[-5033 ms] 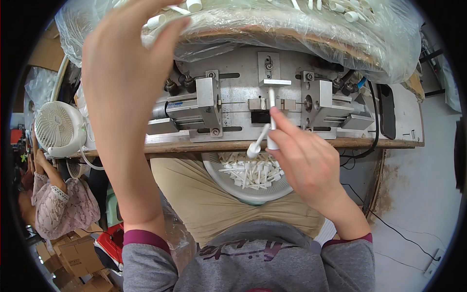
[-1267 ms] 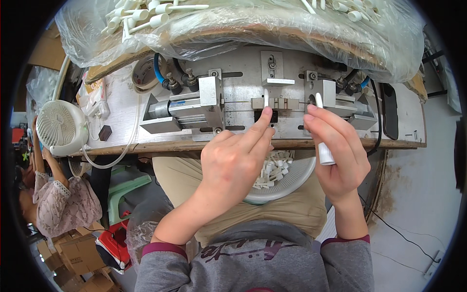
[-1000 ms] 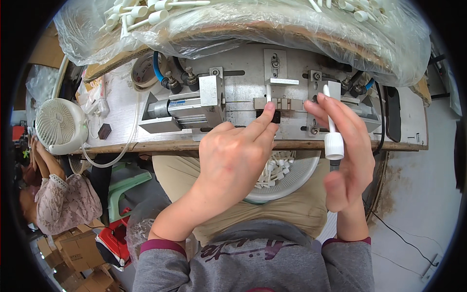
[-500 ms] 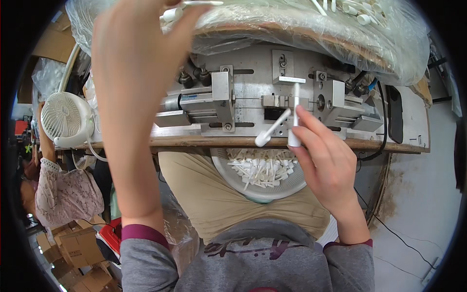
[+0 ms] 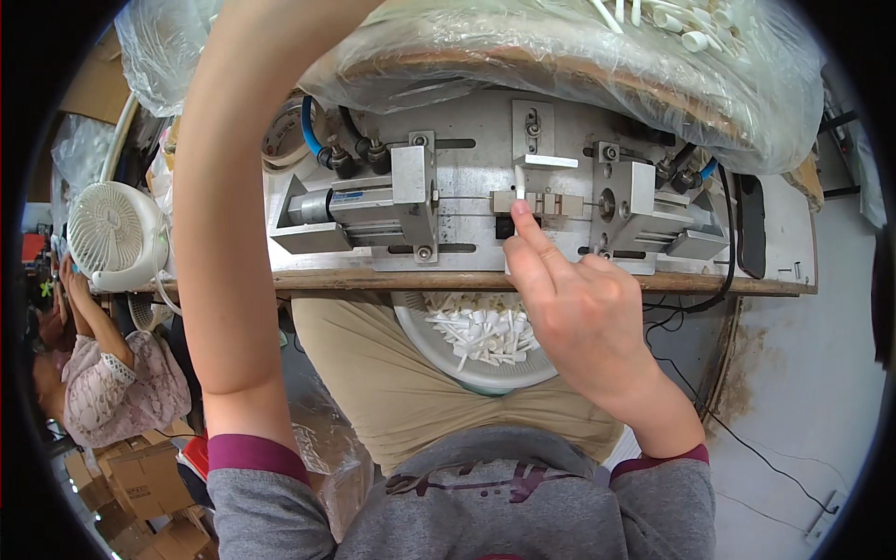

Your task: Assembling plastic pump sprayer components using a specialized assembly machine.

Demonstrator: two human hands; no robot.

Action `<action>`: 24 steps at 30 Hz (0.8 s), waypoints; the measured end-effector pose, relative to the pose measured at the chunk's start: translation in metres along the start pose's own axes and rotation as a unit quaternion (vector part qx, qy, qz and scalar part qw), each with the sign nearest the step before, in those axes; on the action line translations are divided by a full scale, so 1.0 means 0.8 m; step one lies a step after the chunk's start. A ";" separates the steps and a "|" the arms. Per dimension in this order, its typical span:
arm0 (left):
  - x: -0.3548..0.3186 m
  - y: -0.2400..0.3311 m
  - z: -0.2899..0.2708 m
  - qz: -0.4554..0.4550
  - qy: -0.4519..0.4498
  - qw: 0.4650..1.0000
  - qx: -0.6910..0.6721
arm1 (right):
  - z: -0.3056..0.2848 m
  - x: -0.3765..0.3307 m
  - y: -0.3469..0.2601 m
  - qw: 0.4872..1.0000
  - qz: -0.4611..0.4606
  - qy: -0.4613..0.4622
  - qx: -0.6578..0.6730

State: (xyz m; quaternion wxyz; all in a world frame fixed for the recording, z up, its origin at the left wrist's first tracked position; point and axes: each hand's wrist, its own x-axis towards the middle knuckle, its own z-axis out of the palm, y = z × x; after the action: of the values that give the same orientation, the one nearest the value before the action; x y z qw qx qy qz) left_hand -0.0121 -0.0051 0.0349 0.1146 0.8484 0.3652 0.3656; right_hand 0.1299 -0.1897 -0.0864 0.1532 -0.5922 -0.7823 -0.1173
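My right hand (image 5: pixel 583 303) is at the middle of a metal clamping fixture (image 5: pixel 467 233), closed on a slim white plastic stick (image 5: pixel 520 182). The index fingertip lies on the stick, which points away from me against the small metal block (image 5: pixel 551 203) at the fixture's centre. The thumb and the near end of the stick are mostly hidden under the hand. My left forearm (image 5: pixel 229 205) reaches up and over the bench, and its hand is beyond the upper edge of the view.
A plastic-lined tray (image 5: pixel 485 56) holds white parts behind the fixture. Below the bench edge, a basin (image 5: pixel 420 341) of white pieces rests at my lap. A white fan (image 5: pixel 117 233) stands left, a dark phone (image 5: pixel 749 224) lies right. Another person (image 5: pixel 121 383) sits at far left.
My left hand has gone up out of view. The right hand has moved left and forward, bringing the stick onto the block. The loose capped stick beside it no longer shows.
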 end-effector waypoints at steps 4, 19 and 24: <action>-0.027 0.053 -0.041 -0.065 0.033 0.980 -0.186 | -0.014 0.007 -0.002 0.999 -0.033 -0.031 0.005; -0.195 0.051 0.052 0.071 -0.071 0.994 -0.034 | -0.053 0.187 0.179 0.985 0.098 0.138 -0.020; -0.211 0.042 0.087 0.091 -0.102 0.988 0.067 | -0.036 0.218 0.186 0.982 0.153 0.002 0.113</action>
State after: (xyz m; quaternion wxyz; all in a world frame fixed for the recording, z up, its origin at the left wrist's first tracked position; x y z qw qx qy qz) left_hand -0.0239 -0.1425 -0.0898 0.0601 0.9168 0.2964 0.2608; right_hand 0.2323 -0.0044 0.0063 0.2368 -0.6833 -0.6906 -0.0041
